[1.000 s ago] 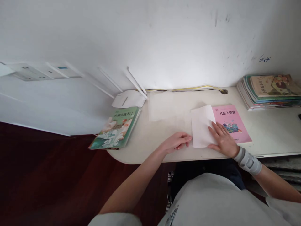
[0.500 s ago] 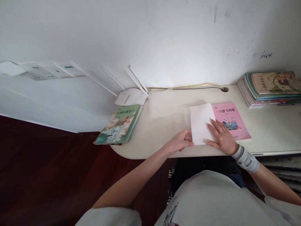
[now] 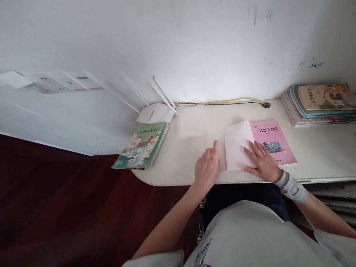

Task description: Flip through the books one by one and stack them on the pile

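A pink book point(image 3: 286, 148) with a picture on its cover lies on the white desk point(image 3: 191, 159) in front of me. White paper point(image 3: 236, 148) lies against its left side, slightly raised at its left edge; how it joins the book I cannot tell. My right hand point(image 3: 263, 162) rests flat with fingers spread across the paper and the book cover. To the left of the paper, apart from it, is my left hand point(image 3: 208, 165). Its index finger points away from me, the other fingers are loosely curled, and I see nothing in it.
A green book point(image 3: 143, 146) sits at the desk's left end, before a white router point(image 3: 155, 113) with upright antennas. A stack of books point(image 3: 322, 107) stands at the back right. A yellow cable point(image 3: 233, 100) runs along the wall to a hole point(image 3: 266, 105).
My left hand has come off the paper's lower left corner and moved a little left and away from me, index finger extended. My right hand has stayed in place.
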The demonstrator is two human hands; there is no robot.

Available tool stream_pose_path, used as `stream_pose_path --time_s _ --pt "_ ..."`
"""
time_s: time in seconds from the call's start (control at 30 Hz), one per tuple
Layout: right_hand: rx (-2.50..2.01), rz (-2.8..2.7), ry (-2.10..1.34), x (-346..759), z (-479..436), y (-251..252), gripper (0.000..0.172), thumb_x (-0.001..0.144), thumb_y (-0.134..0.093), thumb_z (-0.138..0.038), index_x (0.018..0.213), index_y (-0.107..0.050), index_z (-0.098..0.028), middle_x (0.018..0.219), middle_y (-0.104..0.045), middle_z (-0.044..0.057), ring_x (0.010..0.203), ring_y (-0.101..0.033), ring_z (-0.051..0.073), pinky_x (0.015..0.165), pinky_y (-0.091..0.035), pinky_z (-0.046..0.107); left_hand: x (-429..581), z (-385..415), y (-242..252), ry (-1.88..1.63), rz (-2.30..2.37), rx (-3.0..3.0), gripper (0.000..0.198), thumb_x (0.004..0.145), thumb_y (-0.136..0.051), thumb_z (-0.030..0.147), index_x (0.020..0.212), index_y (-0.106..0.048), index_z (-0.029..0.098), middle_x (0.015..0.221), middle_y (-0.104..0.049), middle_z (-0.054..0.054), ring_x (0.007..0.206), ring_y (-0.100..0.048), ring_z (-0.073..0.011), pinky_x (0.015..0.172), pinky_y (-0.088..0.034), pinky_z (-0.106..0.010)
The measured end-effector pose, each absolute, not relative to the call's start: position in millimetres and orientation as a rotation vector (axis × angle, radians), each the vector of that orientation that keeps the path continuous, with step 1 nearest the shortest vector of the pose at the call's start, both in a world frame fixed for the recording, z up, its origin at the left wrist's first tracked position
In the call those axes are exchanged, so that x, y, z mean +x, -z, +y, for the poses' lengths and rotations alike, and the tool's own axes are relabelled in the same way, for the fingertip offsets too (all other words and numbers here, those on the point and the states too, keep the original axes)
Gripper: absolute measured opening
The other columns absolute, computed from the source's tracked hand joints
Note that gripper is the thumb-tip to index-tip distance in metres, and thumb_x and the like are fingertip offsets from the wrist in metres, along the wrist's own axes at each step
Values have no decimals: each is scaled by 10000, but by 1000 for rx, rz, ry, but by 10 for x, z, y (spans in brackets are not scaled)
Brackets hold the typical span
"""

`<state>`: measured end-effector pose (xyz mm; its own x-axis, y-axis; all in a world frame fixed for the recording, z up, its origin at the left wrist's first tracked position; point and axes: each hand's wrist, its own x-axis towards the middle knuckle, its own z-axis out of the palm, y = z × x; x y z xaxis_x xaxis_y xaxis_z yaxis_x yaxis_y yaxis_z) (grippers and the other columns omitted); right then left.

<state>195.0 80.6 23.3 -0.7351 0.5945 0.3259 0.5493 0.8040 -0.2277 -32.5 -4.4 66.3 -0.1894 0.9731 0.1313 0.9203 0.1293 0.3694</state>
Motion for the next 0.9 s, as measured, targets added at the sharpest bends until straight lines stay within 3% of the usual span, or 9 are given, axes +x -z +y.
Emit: stream_pose_path --time_s 0.13,0.3,0.53,0.63,0.77,0.9 --pt "-842 -2604 -374 1967 1123 -269 548 918 -368 -474 1377 -409 -177 1479 -307 160 1369 -277 291 1069 -333 510 -16 -42 -545 -476 2048 2393 518 922 -399 311 1410 -325 154 1448 -365 -177 1330 -336 -326 1063 -288 -496" --pt "-858 -2543 -377 1788 1614 -205 576 923 -340 -444 1421 -331 -155 1461 -338 166 1361 -294 296 1064 -334 529 298 90 -342 -322 1931 2524 694 861 -458 526 1431 -285 170 1510 -254 -157 1396 -165 -363 1063 -203 -629" --pt "-877 -2631 -243 1699 1569 -163 614 935 -292 -443 1418 -300 -64 1482 -265 222 1385 -238 279 1096 -265 502 275 133 -319 -271 1937 2503 699 855 -455 537 1424 -304 161 1484 -296 -192 1385 -197 -372 1034 -239 -654" --pt "-878 -2633 -233 1709 1539 -174 623 918 -341 -445 1424 -294 -84 1485 -267 210 1382 -245 280 1091 -270 509 269 117 -317 -297 1928 2525 649 882 -425 504 1417 -319 152 1480 -306 -189 1390 -192 -359 1043 -228 -652" --pt "-867 -2583 -254 1724 1558 -176 625 885 -418 -429 1418 -321 -116 1480 -291 190 1370 -274 289 1080 -295 515 299 75 -298 -361 1857 2606 524 946 -321 401 1383 -372 116 1437 -385 -185 1385 -249 -287 1085 -169 -630" --pt "-838 -2590 -260 1739 1560 -194 609 872 -440 -405 1405 -349 -123 1479 -297 182 1365 -282 299 1076 -294 527 335 34 -285 -482 1786 2722 403 953 -319 230 1307 -465 104 1354 -497 -175 1338 -357 -265 1085 -198 -635"
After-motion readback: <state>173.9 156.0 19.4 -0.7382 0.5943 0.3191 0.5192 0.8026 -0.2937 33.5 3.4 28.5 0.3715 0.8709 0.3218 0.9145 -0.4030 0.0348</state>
